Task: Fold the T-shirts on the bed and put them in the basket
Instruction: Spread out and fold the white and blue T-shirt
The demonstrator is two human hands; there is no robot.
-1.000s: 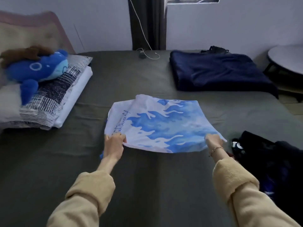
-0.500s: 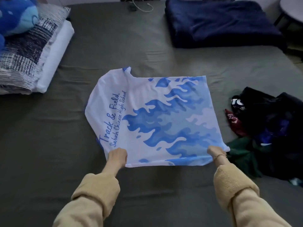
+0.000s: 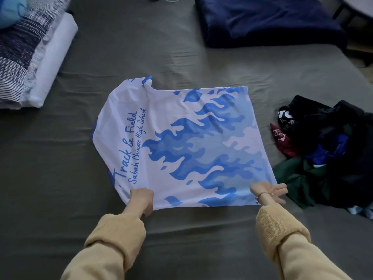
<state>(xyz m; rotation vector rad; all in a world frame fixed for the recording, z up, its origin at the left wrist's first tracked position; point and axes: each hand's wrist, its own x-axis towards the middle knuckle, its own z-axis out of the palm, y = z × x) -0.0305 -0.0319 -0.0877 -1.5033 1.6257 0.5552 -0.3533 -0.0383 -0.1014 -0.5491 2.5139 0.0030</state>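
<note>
Since half a second ago the white-and-blue T-shirt (image 3: 181, 146) lies flatter and more spread on the grey bed (image 3: 50, 199), and the right hand (image 3: 268, 193) has loosened, its fingers now splayed wide at the shirt's lower right corner. The left hand (image 3: 141, 199) still pinches the near hem. The shirt sits mid-frame, its long axis running left to right, collar toward the left, hem toward the pile of dark clothes (image 3: 327, 154) at right.
</note>
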